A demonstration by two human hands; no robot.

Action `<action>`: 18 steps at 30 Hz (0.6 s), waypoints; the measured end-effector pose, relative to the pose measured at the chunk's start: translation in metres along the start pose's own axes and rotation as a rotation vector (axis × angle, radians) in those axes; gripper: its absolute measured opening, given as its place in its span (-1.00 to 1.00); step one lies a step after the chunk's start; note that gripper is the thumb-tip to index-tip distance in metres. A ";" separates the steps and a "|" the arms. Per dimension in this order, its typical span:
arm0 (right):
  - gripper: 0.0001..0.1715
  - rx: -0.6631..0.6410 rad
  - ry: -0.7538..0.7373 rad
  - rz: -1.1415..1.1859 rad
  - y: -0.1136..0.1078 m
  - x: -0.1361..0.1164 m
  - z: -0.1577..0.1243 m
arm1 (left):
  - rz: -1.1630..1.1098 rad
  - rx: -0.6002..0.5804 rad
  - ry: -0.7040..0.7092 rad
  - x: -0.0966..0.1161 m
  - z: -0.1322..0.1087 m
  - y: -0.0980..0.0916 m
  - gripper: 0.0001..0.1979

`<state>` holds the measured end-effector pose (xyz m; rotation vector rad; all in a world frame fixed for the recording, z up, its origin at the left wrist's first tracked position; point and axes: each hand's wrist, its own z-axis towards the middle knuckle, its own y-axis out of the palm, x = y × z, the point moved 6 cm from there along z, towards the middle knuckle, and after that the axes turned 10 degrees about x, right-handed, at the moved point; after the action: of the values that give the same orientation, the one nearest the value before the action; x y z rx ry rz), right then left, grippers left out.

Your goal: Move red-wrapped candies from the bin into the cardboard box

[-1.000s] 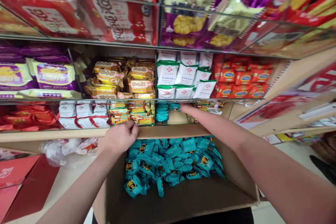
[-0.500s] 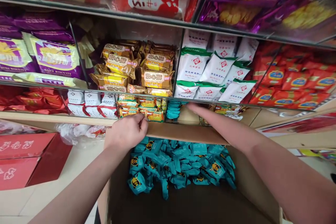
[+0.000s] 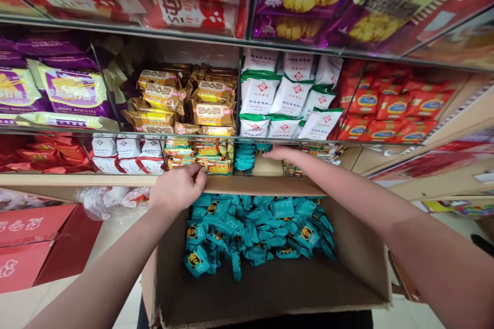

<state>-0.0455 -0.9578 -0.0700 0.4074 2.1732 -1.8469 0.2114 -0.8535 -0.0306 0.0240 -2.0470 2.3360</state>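
My left hand (image 3: 179, 185) is closed over the back rim of a cardboard box (image 3: 266, 185). A loose heap of teal snack packets (image 3: 258, 231) with yellow emblems lies at the far side inside the box. My right hand (image 3: 281, 152) reaches under the glass shelf into a low compartment, its fingers partly hidden. At its fingertips is one teal snack packet (image 3: 263, 148), which it appears to grip. Just left of that, a stack of teal packets (image 3: 244, 158) stands against the divider, with bare shelf floor in front of my hand.
Glass dividers separate orange-yellow packets (image 3: 214, 166) on the left from other small packets (image 3: 295, 168) on the right. Above are white-and-green packets (image 3: 260, 92) and brown-yellow ones (image 3: 214, 113). A red carton (image 3: 31, 247) stands on the floor at left.
The view has shifted, so the shelf sits further left and more of the box's near side shows. My right hand remains in the compartment, with a teal packet now visible at its fingertips.
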 end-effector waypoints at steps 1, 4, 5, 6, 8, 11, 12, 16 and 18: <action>-0.58 -0.005 -0.028 0.006 -0.009 -0.002 -0.016 | -0.001 -0.003 0.003 0.000 0.000 0.000 -0.55; -0.62 0.085 -0.224 0.070 -0.033 -0.011 -0.090 | -0.003 -0.006 0.003 0.001 -0.002 0.000 -0.53; -0.70 0.194 -0.395 0.129 -0.039 -0.018 -0.121 | -0.001 -0.004 -0.002 0.000 -0.002 -0.001 -0.52; -0.75 0.295 -0.565 0.195 -0.039 -0.023 -0.153 | 0.001 -0.001 -0.008 0.000 -0.002 -0.001 -0.53; -0.80 0.379 -0.757 0.263 -0.016 -0.022 -0.202 | 0.002 0.008 -0.014 0.000 -0.003 -0.002 -0.53; -0.72 0.339 -0.447 0.236 0.055 0.006 -0.207 | 0.001 0.019 -0.002 0.002 -0.005 -0.003 -0.55; -0.65 0.360 -0.348 0.233 0.075 0.015 -0.200 | 0.001 0.024 0.006 0.002 -0.005 -0.003 -0.56; -0.57 0.414 -0.124 0.270 0.123 0.037 -0.169 | -0.023 0.077 0.048 0.004 -0.003 -0.007 -0.56; -0.69 0.417 -0.105 0.312 0.123 0.040 -0.163 | -0.058 0.139 0.069 0.004 -0.004 -0.014 -0.58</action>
<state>-0.0389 -0.7758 -0.1719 0.6711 1.5446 -2.0723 0.2075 -0.8481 -0.0175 0.0061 -1.8248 2.4034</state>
